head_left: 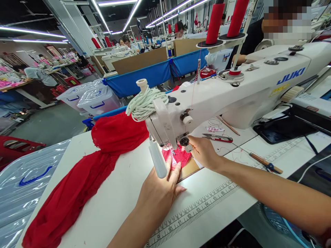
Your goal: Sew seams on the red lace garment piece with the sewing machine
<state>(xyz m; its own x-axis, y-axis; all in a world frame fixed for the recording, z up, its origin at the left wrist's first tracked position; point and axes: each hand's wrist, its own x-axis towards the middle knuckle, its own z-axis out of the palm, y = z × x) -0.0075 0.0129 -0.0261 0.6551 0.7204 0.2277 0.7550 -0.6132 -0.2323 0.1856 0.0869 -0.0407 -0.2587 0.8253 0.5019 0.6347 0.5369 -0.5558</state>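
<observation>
A white JUKI sewing machine [232, 93] stands on a white table [124, 193]. Under its needle lies a small piece of red lace fabric [181, 156], lit by the machine's lamp. My left hand [160, 189] lies flat on the table with fingers stretched out, pressing the near edge of that fabric. My right hand [204, 151] is at the right of the needle, fingers closed around the fabric's far edge. A long heap of red fabric [85, 175] trails across the table to the left, behind the machine's head.
Red-handled snips [218, 138] and a wooden-handled tool [265, 162] lie on the table to the right. White cord [144, 101] is coiled on the machine head. Two red thread cones [224, 19] stand above. Clear plastic bins [23, 186] sit left. Another person sits behind the machine.
</observation>
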